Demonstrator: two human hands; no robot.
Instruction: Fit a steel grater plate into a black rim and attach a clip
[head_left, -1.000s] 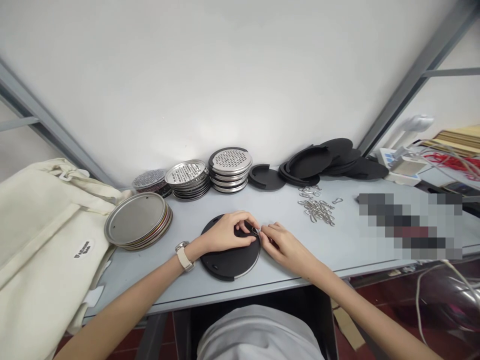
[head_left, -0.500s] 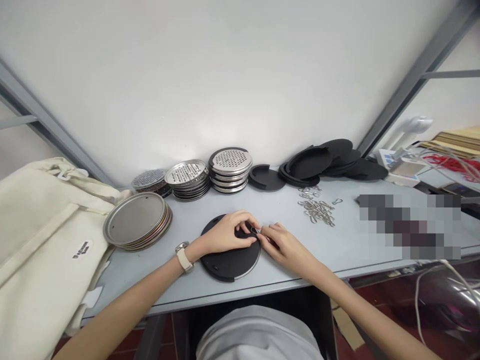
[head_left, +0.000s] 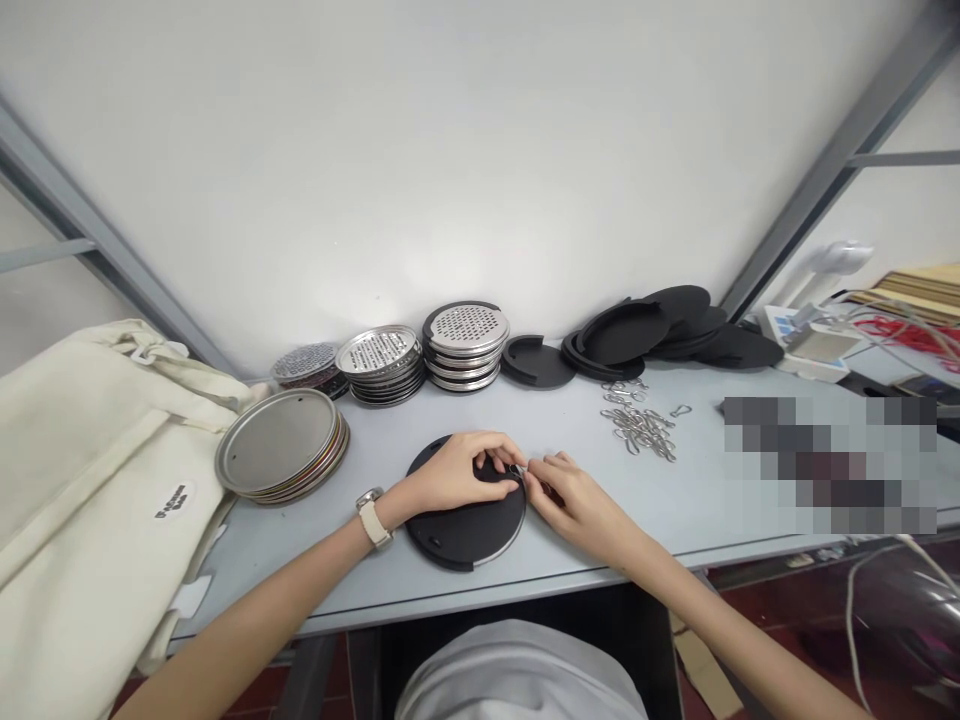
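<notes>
A black round plate (head_left: pixel 469 530) with a raised rim along part of its edge lies flat near the table's front. My left hand (head_left: pixel 469 470), with a watch at the wrist, rests over it, thumb and fingers curled at the plate's right edge. Close beside it, my right hand (head_left: pixel 570 495) pinches a small metal carabiner (head_left: pixel 517 470) at that same edge. Part of the carabiner is covered by fingertips, so whether it passes through the plate cannot be told. Several loose carabiners (head_left: pixel 641 430) lie in a pile to the upper right.
Along the wall stand stacks of metal grater discs (head_left: pixel 375 350), perforated discs (head_left: pixel 469 330) and black round plates (head_left: pixel 622 335). At left are smooth grey discs (head_left: pixel 277 445) and a cream cloth bag (head_left: pixel 97 500). A white device (head_left: pixel 821 345) sits far right, beyond a blurred-out patch.
The whole view has shifted slightly, with things a little lower and further right. My hands stay at the plate's right edge, and the carabiner between the fingertips has turned a little.
</notes>
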